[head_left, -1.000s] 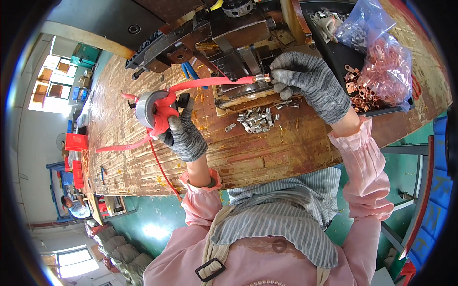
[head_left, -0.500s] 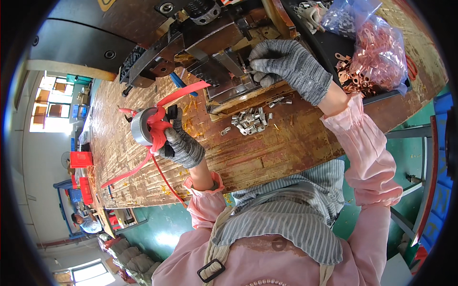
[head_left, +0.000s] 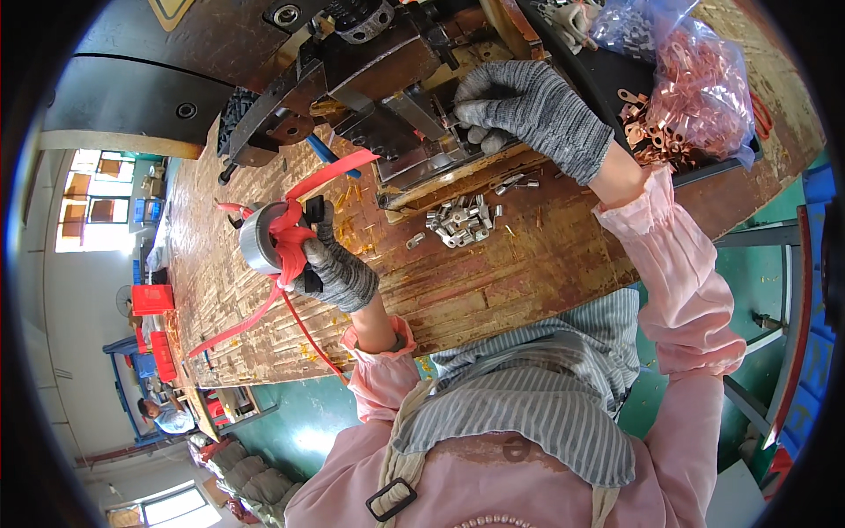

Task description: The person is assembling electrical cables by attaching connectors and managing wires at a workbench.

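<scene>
My left hand point(head_left: 341, 275), in a grey glove with the fingertips darkened, is closed around a round grey metal piece point(head_left: 260, 238). It is wrapped in red strip point(head_left: 289, 242), with black parts at its side and loose red ends trailing down and to the right. At the press die point(head_left: 427, 132), my gloved right hand point(head_left: 519, 110) has its thumb and fingers pinched together; what they hold, if anything, is hidden. Several silvery metal cable lugs point(head_left: 462, 222) lie heaped on the worn wooden table below the die.
A clear bag of copper lugs point(head_left: 700, 84) sits on a black tray point(head_left: 722, 169) at the right, beside loose copper lugs point(head_left: 647, 132). The machine's dark body point(head_left: 167, 79) fills the upper left. A blue-handled tool point(head_left: 330, 154) lies by the die. Another person point(head_left: 172, 414) is far left.
The whole view has shifted slightly. Both hands keep nearly the same positions, the left on the red-wrapped metal piece and the right at the die.
</scene>
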Available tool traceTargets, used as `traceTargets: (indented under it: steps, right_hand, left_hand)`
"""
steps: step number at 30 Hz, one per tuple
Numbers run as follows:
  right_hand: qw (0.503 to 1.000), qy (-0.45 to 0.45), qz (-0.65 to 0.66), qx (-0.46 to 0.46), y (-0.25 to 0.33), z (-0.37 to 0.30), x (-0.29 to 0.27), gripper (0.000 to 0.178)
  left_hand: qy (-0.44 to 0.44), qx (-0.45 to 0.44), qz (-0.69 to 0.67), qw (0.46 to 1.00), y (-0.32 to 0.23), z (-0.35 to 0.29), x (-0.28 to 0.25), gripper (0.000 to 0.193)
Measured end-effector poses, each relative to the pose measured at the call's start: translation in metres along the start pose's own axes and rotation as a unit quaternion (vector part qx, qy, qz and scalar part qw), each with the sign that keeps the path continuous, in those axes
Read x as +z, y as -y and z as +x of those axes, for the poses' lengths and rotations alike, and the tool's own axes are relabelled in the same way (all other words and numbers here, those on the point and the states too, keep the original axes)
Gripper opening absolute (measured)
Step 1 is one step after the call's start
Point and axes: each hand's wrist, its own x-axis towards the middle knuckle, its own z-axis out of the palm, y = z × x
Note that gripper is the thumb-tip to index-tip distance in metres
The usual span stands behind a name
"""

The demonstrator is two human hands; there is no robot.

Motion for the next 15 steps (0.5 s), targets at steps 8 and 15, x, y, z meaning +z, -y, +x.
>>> traceTargets:
  steps: [8,15]
  right_hand:
    - [0.991,-0.117,-0.009,-0.071,0.009,-0.032,0.000,0.023]
    - [0.968,-0.244,0.039,-0.048,-0.036,-0.104,0.016,0.013]
  left_hand:
    - [-0.015,0.017,-0.002,1.000,-0.001,-0.001,0.006,0.051]
    - [-0.006,-0.019,-0.017,1.000,-0.002,-0.003,0.002,0.051]
